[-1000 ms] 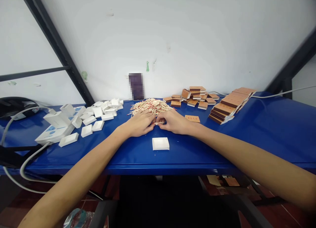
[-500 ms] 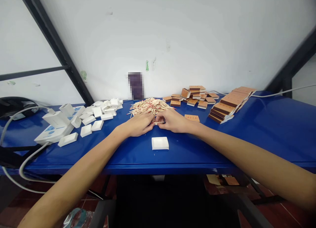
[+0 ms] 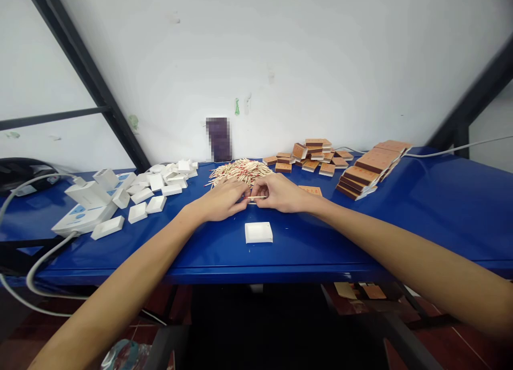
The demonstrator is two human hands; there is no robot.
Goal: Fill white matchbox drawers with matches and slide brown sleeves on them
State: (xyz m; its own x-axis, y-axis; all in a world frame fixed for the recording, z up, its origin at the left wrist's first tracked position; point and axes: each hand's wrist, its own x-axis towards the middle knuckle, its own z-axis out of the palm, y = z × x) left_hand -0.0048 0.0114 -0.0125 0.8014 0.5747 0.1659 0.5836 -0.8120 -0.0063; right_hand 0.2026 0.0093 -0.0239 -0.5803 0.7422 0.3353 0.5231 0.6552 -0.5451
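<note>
Nearest on the blue table [image 3: 360, 241] lies one open white tray [image 3: 258, 232], just in front of both hands and not touching them. Behind it the left hand [image 3: 220, 200] and the right hand [image 3: 280, 193] meet, with their fingertips pinched on a few matchsticks [image 3: 255, 198] held level between them. Directly behind the hands is the matchstick pile [image 3: 240, 169]. Loose empty trays [image 3: 156, 191] lie at the left and brown sleeves [image 3: 316, 159] at the right. The number of pinched sticks is too small to count.
</note>
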